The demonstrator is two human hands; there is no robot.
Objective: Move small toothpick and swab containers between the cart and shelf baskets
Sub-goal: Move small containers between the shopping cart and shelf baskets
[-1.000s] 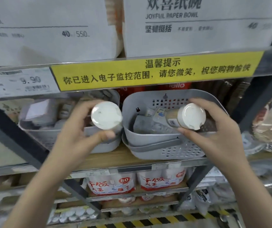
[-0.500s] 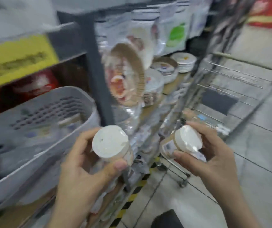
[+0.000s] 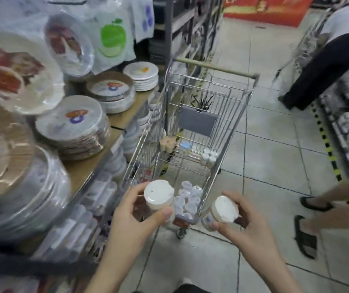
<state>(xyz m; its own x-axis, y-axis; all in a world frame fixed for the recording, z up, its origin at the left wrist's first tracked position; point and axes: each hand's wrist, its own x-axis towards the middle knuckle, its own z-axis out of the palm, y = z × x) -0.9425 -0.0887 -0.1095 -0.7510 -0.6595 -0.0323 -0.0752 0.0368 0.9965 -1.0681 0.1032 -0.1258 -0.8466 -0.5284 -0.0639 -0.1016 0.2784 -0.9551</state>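
Down at bottom center, left hand (image 3: 135, 216) and right hand (image 3: 241, 227) each have a grip clamped round a white-lidded container (image 3: 158, 195), so I'd lower both straight into the cart (image 3: 192, 132) beside the other tubs (image 3: 188, 199), not drop them.

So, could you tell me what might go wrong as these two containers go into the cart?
The right hand holds its white-lidded container outside the shopping cart rim; released there, it would hit the floor. Dropping the left hand's container could knock the small containers below. A passer-by's sandalled foot is close.
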